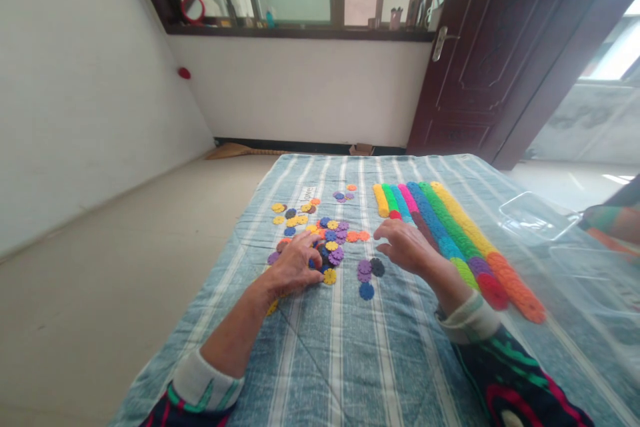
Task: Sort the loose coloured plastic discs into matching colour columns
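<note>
Over a loose pile of notched plastic discs [331,235], in purple, blue, yellow, orange and black, my left hand [295,263] spreads its curved fingers. Its thumb tip is by a yellow disc [329,276]. Fingers partly cover the pile's left side. My right hand [407,245] is between the pile and the rows of overlapping discs [450,220], fingers bent and a little apart, pointing left. I see nothing held in it. A red disc [395,215] lies just beyond its fingers. Purple, black and blue discs [367,290] lie below it.
Everything lies on a striped blue cloth [340,360]. Clear plastic containers [540,215] sit at the right, close to a blurred part of another person [613,220]. A white label [308,194] and more scattered discs [277,207] are at the upper left.
</note>
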The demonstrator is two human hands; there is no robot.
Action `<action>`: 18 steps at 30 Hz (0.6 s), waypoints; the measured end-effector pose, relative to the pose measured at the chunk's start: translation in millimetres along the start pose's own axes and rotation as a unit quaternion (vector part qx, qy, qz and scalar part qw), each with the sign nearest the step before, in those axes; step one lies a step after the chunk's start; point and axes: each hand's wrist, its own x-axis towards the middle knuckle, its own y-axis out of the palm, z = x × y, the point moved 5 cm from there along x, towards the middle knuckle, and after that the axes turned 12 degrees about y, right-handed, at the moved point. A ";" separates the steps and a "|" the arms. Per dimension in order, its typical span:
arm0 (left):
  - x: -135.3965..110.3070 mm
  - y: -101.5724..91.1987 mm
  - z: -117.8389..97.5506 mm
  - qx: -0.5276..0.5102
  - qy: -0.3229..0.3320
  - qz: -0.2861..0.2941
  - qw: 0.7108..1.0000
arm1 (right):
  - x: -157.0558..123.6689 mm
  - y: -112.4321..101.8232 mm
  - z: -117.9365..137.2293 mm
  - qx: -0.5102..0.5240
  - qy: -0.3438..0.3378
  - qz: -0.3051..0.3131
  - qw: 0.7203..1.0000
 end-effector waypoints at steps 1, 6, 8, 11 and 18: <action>0.0 0.3 -0.1 0.001 0.001 0.002 1.000 | -0.3 0.6 1.8 0.000 -0.001 0.003 1.000; 0.6 5.1 1.4 0.003 -0.004 0.009 1.000 | -2.9 4.0 10.7 -0.012 -0.008 0.014 1.000; 1.2 7.2 1.9 0.000 -0.002 -0.002 1.000 | -3.9 5.4 14.4 -0.015 -0.016 0.016 1.000; 2.0 9.3 2.2 -0.013 0.007 -0.024 1.000 | -4.9 7.8 19.1 -0.014 -0.021 0.026 0.999; -0.1 0.9 2.9 -0.081 0.012 -0.055 0.995 | -7.8 11.1 31.7 0.007 -0.036 0.025 0.999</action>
